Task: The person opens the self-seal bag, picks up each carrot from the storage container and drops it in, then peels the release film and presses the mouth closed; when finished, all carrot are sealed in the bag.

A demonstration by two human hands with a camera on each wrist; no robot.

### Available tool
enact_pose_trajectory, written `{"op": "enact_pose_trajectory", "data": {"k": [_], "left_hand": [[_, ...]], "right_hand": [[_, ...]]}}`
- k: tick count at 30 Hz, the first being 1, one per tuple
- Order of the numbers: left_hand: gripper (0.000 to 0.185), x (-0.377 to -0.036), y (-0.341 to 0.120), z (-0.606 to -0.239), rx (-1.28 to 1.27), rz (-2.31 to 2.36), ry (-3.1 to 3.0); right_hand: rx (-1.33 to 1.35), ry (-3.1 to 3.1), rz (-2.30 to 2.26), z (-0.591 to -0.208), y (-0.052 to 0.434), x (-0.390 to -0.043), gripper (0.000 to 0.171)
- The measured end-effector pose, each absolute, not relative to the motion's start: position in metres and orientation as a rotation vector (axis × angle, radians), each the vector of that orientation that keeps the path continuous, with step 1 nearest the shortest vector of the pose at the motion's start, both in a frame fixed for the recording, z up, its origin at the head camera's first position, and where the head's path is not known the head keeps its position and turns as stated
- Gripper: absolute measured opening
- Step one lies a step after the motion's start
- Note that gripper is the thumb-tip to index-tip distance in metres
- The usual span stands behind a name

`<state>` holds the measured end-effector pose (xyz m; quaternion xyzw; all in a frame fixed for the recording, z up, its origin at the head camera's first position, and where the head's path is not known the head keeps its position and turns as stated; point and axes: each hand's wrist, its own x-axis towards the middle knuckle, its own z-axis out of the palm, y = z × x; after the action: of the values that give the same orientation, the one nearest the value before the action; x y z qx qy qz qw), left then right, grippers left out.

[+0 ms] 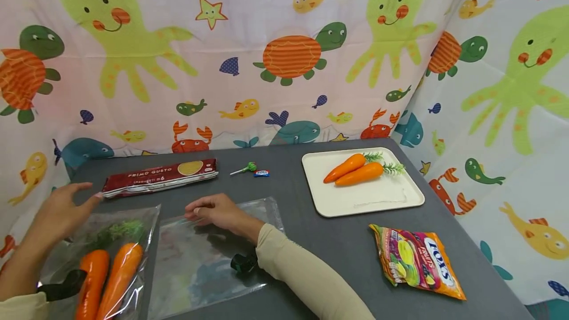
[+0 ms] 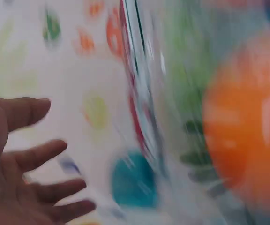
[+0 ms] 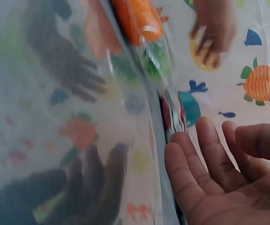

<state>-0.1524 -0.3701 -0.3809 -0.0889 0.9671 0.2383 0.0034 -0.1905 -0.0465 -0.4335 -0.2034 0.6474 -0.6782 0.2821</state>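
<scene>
Bagged carrots [image 1: 104,273] beside left hand [image 1: 60,211].

This looks like a staged recording booth rather than a lived-in room: a dark grey table [image 1: 311,241] boxed in by a children's sea-creature sheet [image 1: 266,63] hung as a backdrop behind and to the right of the hands. Beyond the hands lie props set well apart: a spaghetti packet [image 1: 160,176], a lollipop [image 1: 244,168], and a cream tray [image 1: 378,196] with toy carrots [image 1: 355,170]. A candy bag [image 1: 418,260] sits right of the right hand [image 1: 218,211].
</scene>
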Motion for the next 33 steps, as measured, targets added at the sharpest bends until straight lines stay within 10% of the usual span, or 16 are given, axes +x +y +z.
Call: {"op": "enact_pose_trajectory", "data": {"k": [13, 33], "left_hand": [[0.069, -0.125, -0.222, -0.336, 0.586, 0.786, 2.825], [0.069, -0.113, -0.138, -0.376, 0.804, 0.647, 2.588]], "right_hand": [[-0.802, 2.085, -1.512, -0.409, 0.014, -0.204, 0.027], [-1.046, 2.432, -1.030, -0.388, 0.103, -0.184, 0.030]]}}
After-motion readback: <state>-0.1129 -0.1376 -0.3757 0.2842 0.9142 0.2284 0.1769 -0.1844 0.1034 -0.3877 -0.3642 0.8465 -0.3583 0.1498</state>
